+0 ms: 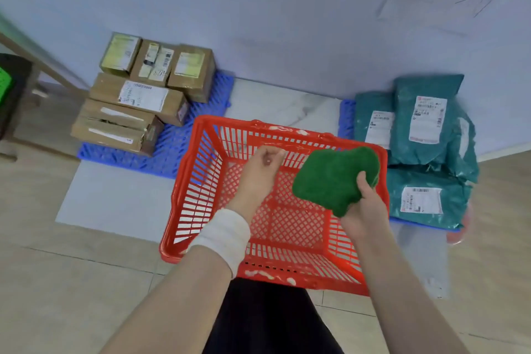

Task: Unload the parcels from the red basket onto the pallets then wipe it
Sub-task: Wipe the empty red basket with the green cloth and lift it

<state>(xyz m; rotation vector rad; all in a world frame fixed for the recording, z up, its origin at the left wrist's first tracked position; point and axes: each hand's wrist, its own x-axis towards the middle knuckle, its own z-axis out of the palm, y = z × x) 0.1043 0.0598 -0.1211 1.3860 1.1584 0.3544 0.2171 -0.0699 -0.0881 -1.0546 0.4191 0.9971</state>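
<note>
The red basket sits on the floor in front of me with nothing inside it. My right hand grips a green cloth above the basket's right side. My left hand, with a white wrap at the wrist, hovers over the basket's middle, fingers loosely curled and holding nothing. Several cardboard boxes are stacked on the blue pallet at the left. Several teal mailer bags lie on a second blue pallet at the right.
A pale wall with handwritten sheets rises behind the pallets. A strip of white marble-look floor runs between the two pallets. A dark stool with something green stands at the far left. Beige tiles surround the basket.
</note>
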